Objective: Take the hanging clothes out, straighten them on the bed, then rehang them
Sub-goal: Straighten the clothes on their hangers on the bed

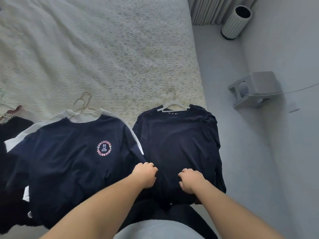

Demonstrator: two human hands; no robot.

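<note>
A plain dark navy shirt (179, 140) lies flat on the bed (112, 54) near its right edge, on a white hanger (173, 105). My left hand (145, 174) grips the fabric at the shirt's lower left. My right hand (189, 181) grips the fabric at its lower middle. Both hands have curled fingers bunching the cloth. To the left lies a navy shirt with a round printed logo (72, 156), on top of a white garment (22, 135), with wire hanger hooks (84, 102) above its collar.
More dark clothes (10, 128) and a patterned piece (12, 112) lie at the bed's left edge. On the floor to the right stand a grey stool (255, 90) and a ribbed cylinder bin (237, 21). A thin cord (300, 89) runs across the floor.
</note>
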